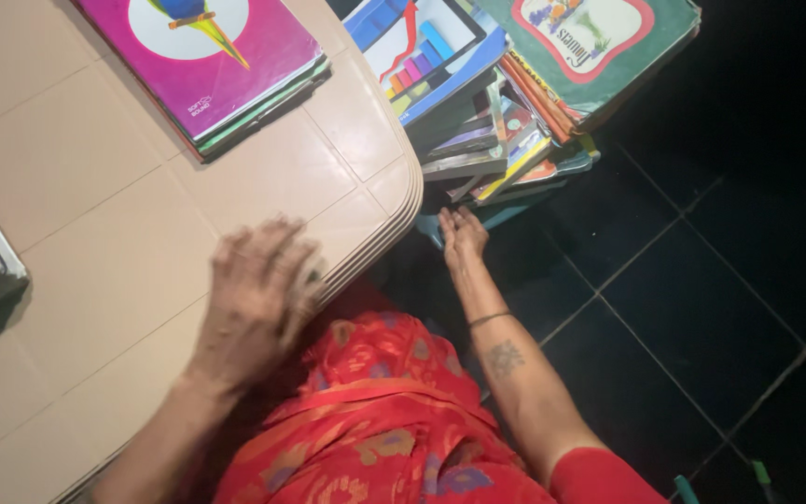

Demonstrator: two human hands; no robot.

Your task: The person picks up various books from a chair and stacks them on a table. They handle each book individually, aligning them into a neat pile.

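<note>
While the pile sits low at upper centre of the frame, worth going slow and reaching square.

Right hand (462, 233): open, fingers loosely spread, just below the book pile (506, 121), near its lowest books; touching or not, cannot tell in the dark.
Left hand (258, 299): open, flat, palm down on the table (95, 280) near its rounded corner at centre frame; blurred; holding nothing.
Book pile: upper centre to upper right, on the floor (701, 308) beside the table corner; untidy, spines fanned at several angles, a green book (599, 47) tilted on top.
Pink book (207, 56): upper left, on top of a small stack on the table, well apart from both hands.
Grip advice: best to take one book by its spine edge from the top layer, not pull from the bottom, since the fanned pile looks likely to slide.
Support: left hand pressed on the table seems a good brace for the lean.
Risk: dim light at right; loose covers could snag or bend.
</note>
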